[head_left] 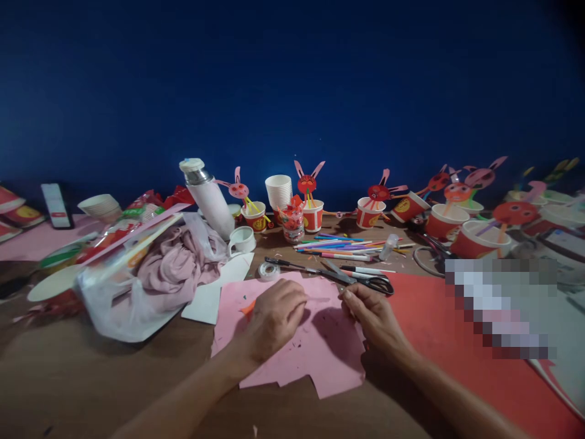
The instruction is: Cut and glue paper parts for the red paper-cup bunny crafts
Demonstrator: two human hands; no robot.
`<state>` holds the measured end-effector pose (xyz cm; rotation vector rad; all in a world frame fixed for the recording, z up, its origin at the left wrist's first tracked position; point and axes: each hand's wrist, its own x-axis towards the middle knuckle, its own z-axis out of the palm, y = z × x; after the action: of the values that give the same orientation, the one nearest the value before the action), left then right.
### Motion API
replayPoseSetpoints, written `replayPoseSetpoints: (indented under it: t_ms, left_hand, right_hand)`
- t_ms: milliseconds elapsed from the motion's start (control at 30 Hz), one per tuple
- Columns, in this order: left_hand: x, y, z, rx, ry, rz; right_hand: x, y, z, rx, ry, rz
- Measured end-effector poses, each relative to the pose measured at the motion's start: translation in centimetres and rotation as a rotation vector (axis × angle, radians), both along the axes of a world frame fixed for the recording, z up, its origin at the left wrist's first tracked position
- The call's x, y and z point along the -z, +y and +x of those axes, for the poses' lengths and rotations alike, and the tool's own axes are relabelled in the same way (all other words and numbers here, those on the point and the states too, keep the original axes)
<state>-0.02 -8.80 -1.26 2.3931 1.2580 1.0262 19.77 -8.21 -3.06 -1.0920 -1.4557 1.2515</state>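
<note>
My left hand (pixel 278 312) is closed above a pink paper sheet (pixel 292 360) with ragged edges. A faint, thin pink paper strip (pixel 319 299) sticks out from its fingertips toward the right. My right hand (pixel 372 317) pinches thumb and finger together over the sheet's right part; what lies between them is too small to tell. A bit of orange paper (pixel 248 308) shows beside my left hand, partly covered by it. Just beyond my right hand lie black-handled scissors (pixel 381 285). Small dark scraps are scattered on the pink sheet.
A tape roll (pixel 269 271), a black pen (pixel 292 266) and several colored sticks (pixel 338 245) lie behind the sheet. Paper cups with rabbit faces (pixel 313 214) line the wall. A plastic bag (pixel 119 311) and a thermos (pixel 208 201) stand left; red paper (pixel 425 329) lies right.
</note>
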Motion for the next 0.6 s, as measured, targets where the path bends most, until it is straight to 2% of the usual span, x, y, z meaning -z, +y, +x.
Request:
replayPoseSetpoints:
  t_ms: [33, 100, 233, 333, 433, 533, 600]
  left_hand:
    - [0.3, -0.2, -0.2, 0.041, 0.125, 0.092]
    - [1.0, -0.5, -0.5, 0.110, 0.343, 0.161]
    - [1.6, -1.0, -1.1, 0.217, 0.549, 0.075]
    - [1.3, -1.1, -1.4, 0.266, 0.558, 0.014]
    - [0.8, -1.0, -1.8, 0.283, 0.468, 0.018]
    - [0.6, -0.6, -2.4, 0.238, 0.338, 0.047]
    - [0.5, -0.4, -2.9, 0.185, 0.269, 0.045]
  right_hand:
    - [-0.1, 0.1, 0.1, 0.024, 0.000, 0.011]
    - [-0.2, 0.2, 0.1, 0.043, -0.004, 0.031]
    - [0.1, 0.2, 0.0, 0.001, -0.048, 0.047]
    - [0.4, 0.0, 0.1, -0.037, -0.189, 0.141]
    - [0.3, -0.3, 0.3, -0.080, -0.370, 0.343]
    - [0.1, -0.3, 0.6, -0.121, -0.472, 0.539]
    - [0.0, -0.3, 0.6, -0.125, -0.490, 0.619]
